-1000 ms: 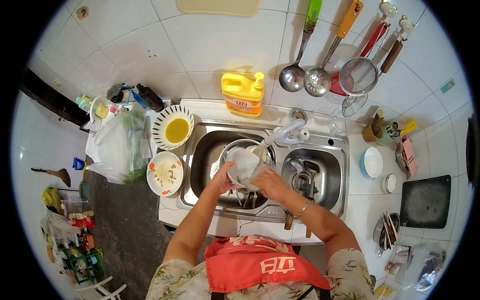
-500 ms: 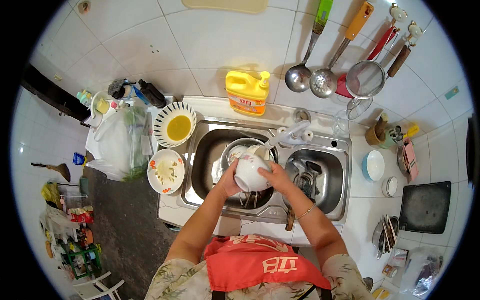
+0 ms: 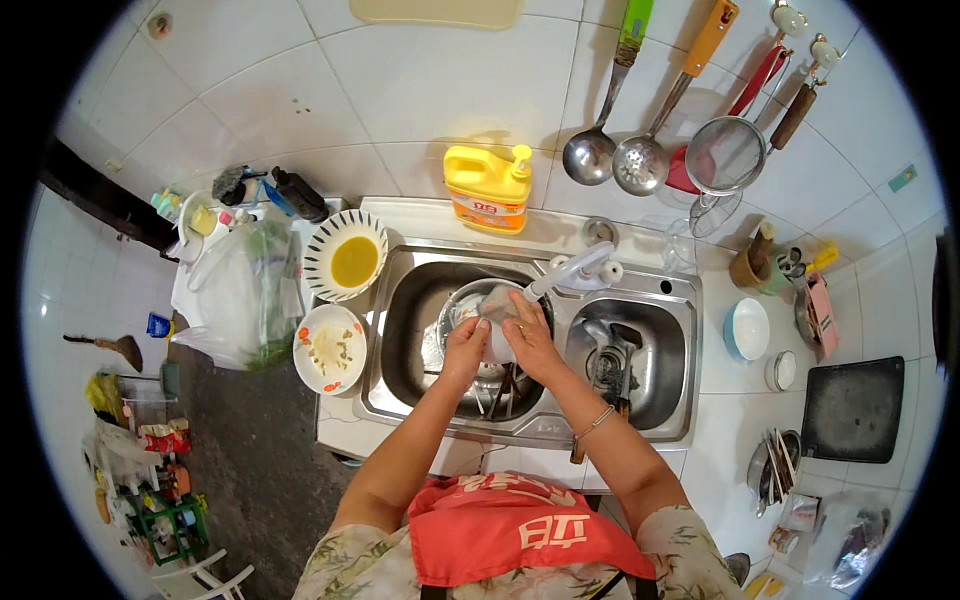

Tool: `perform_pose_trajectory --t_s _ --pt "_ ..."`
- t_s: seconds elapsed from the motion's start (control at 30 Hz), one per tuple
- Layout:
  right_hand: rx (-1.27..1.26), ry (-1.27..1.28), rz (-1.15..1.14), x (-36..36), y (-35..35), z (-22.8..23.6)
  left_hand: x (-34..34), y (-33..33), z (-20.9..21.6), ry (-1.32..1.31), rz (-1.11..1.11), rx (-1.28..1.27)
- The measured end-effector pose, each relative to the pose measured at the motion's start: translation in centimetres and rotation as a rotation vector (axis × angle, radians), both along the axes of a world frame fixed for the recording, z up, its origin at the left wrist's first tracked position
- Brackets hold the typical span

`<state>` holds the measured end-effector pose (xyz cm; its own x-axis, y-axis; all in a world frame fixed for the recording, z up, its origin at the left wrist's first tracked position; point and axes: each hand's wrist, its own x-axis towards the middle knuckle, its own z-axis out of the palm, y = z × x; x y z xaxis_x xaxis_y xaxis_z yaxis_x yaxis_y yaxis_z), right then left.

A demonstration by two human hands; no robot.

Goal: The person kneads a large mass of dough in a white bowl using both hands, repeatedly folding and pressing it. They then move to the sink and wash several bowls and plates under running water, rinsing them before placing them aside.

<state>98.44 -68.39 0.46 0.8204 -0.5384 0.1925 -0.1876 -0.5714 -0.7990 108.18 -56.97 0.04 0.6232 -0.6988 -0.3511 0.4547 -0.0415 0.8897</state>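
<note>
Over the left basin of the steel sink (image 3: pixel 545 425), both my hands are on a white bowl (image 3: pixel 497 346), which is turned on its side below the faucet (image 3: pixel 575 268). My left hand (image 3: pixel 464 352) grips its left side, thumb on the outside. My right hand (image 3: pixel 530 336) lies against its right side, fingers extended along it; some fingertips are blurred. Beneath, a round metal basin (image 3: pixel 450 305) holds dishes that my hands partly cover. Chopsticks or similar thin utensils (image 3: pixel 497 395) lie in front of it in the sink.
A cleaver-like tool with a wooden handle (image 3: pixel 579 447) lies across the right basin's front edge. Left of the sink stand a striped bowl of yellow liquid (image 3: pixel 318 252) and a dish with scraps (image 3: pixel 330 380). Behind is a yellow pump jug (image 3: pixel 485 190); a blue-white bowl (image 3: pixel 746 330) stands right.
The bowl has tipped and moved slightly away from me, toward the faucet. My right hand has shifted up and left, its fingers now stretched over the bowl's side.
</note>
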Motion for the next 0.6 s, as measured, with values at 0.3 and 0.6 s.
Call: perform_pose_trajectory --t_s 0.3,0.6 --pt "-0.174 0.05 -0.081 0.2 -1.7 0.0 0.2 -1.5 -0.1 -0.215 -0.134 0.071" --pt "0.737 -0.009 -0.166 0.4 -2.7 0.7 -1.0 -0.3 -0.4 -0.028 -0.086 -0.005"
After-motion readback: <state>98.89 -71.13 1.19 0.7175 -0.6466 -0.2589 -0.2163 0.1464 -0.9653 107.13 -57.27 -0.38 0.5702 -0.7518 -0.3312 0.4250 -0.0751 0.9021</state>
